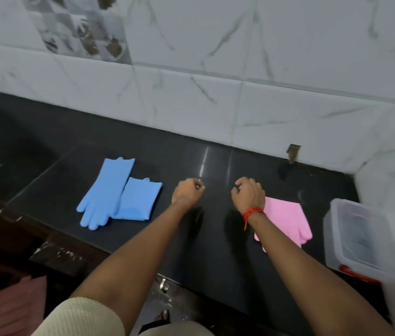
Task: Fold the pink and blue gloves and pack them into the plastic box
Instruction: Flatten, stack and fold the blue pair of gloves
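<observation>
Two blue gloves lie on the black counter (pixel 143 154) at the left: one flat and full length (pixel 105 192), the other folded in half (pixel 138 198) beside it, overlapping its edge. A pink glove (pixel 286 220) lies at the right, partly hidden under my right forearm. My left hand (pixel 186 190) hovers over the bare counter between the blue and pink gloves, fingers curled with nothing in them. My right hand (pixel 248 194) is just left of the pink glove's cuff, fingers curled, also holding nothing. A clear plastic box (pixel 337 229) stands open at the far right.
A white marble-tiled wall (pixel 216 69) runs along the back of the counter and turns a corner at the right, close behind the box. A red piece (pixel 358 275) shows under the box's near edge. A small hole (pixel 293 152) sits in the wall's base.
</observation>
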